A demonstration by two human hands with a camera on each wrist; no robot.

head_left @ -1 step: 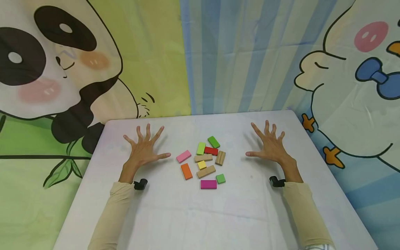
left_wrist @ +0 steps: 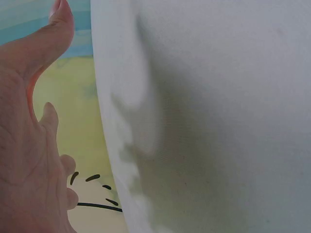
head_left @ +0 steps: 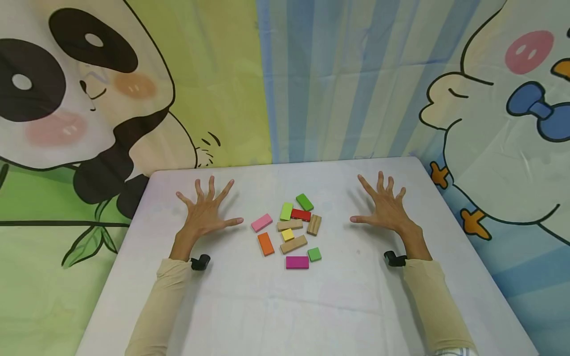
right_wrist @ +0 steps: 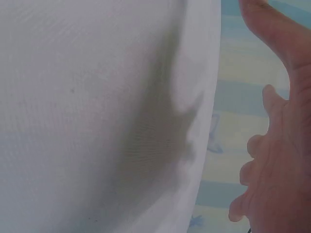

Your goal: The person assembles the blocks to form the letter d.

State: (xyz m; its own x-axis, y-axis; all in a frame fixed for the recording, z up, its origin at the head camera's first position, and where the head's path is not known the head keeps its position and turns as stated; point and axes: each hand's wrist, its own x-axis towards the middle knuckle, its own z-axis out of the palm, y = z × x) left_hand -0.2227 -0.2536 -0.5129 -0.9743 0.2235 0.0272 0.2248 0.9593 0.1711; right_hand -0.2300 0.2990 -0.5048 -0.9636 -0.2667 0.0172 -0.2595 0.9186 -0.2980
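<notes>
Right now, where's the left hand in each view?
Head: left hand at left of centre, fingers spread, left of the blocks.
Left wrist: along the left edge, thumb at the top.
Right wrist: not in it.
Shared landmark: the white table, its edge visible in all three.

No visible chg in head view vs. earlier pic.

Left and right of centre, the left grip [head_left: 205, 216] and right grip [head_left: 386, 210] spread wide over the white counter [head_left: 285, 311], coloured blocks [head_left: 290, 225] scattered mid-frame between them, a printed panda [head_left: 93, 113] upper left and bird [head_left: 498, 168] at right.
</notes>
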